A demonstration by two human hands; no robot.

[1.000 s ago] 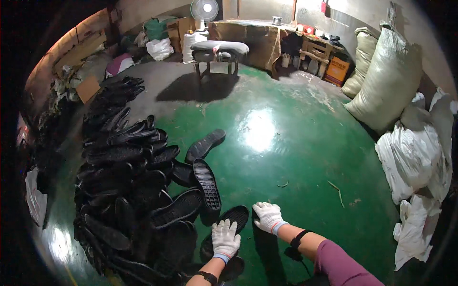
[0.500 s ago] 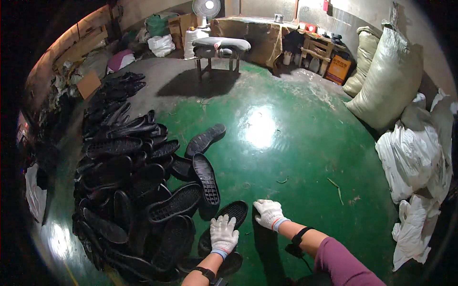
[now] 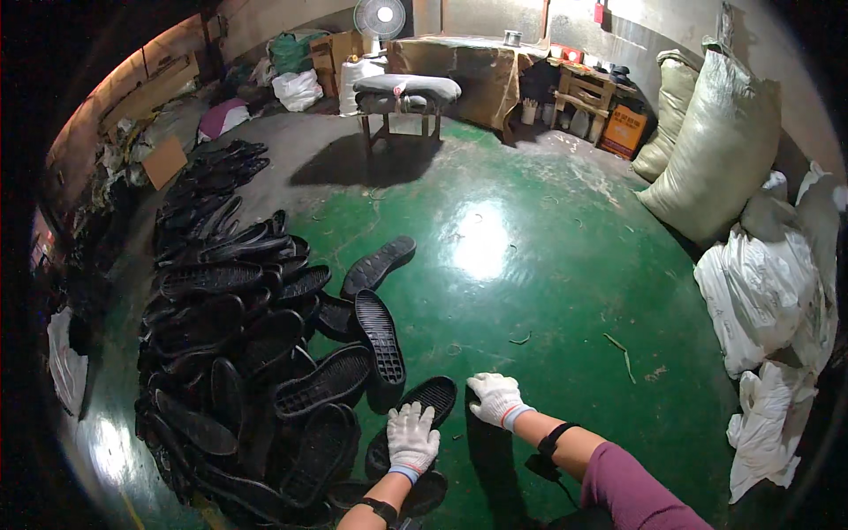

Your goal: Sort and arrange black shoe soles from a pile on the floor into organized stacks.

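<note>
Head view: the left hand point(image 3: 412, 439), in a white glove, lies flat with fingers spread on a black shoe sole point(image 3: 413, 422) on the green floor point(image 3: 530, 291). The right hand point(image 3: 496, 398), also gloved, rests with fingers loosely curled at that sole's far tip, gripping nothing I can make out. The sole sits at the edge of a big pile of black soles point(image 3: 238, 344). A padded stool point(image 3: 406, 93) stands well apart, and stuffed sacks point(image 3: 720, 150) line the right wall.

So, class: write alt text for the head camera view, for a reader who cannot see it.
Two white-gloved hands, left hand and right hand, reach down to a black shoe sole on a shiny green floor. A big pile of black soles lies left; stuffed sacks stand right.
</note>
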